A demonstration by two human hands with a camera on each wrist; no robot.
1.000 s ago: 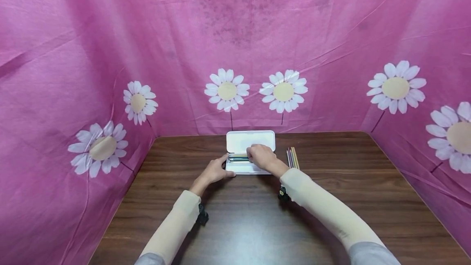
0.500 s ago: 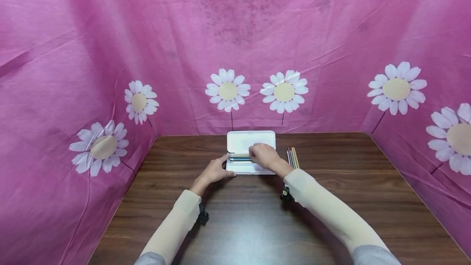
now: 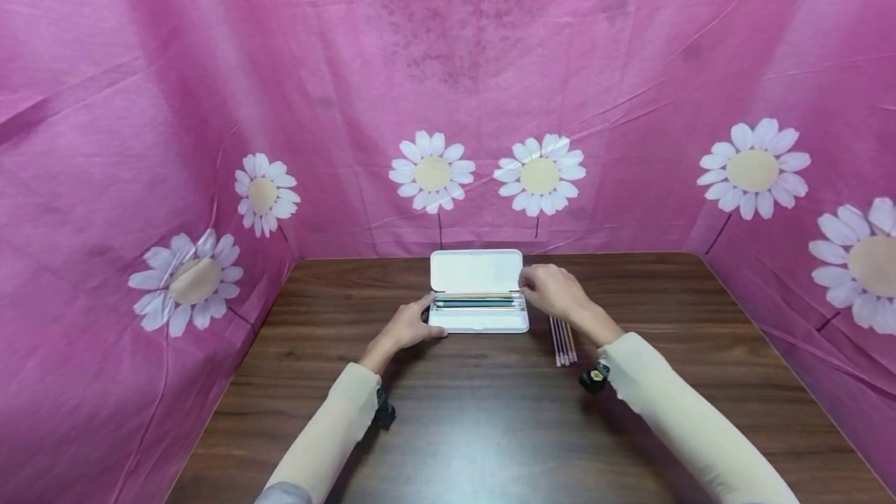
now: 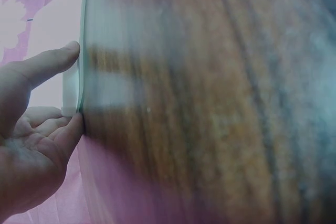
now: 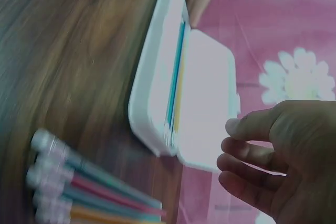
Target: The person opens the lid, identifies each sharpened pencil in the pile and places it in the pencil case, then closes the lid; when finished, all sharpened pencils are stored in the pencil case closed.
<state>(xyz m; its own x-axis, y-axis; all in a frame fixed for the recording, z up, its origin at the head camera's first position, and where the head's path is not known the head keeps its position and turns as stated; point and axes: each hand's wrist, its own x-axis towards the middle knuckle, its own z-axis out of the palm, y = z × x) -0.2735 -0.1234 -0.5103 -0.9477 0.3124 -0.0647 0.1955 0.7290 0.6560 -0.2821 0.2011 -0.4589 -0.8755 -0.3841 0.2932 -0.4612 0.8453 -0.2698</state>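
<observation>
Case [image 3: 479, 316] lies crosswise, left hand [image 3: 406, 327] touching its end, right hand [image 3: 553, 292] relaxed.

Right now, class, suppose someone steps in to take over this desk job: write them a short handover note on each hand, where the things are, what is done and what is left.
Left hand: steadies the left end of the white case, thumb and fingers against it.
Right hand: empty, fingers relaxed, beside the case's right end and above the loose pens.
Case: open on the table, lid tipped back, several pens already lying inside.
Loose pens: a small bunch on the table right of the case, apart from it.
Done: part of the set is in the case.
Left: probably the loose pens go in next, then the lid.
</observation>
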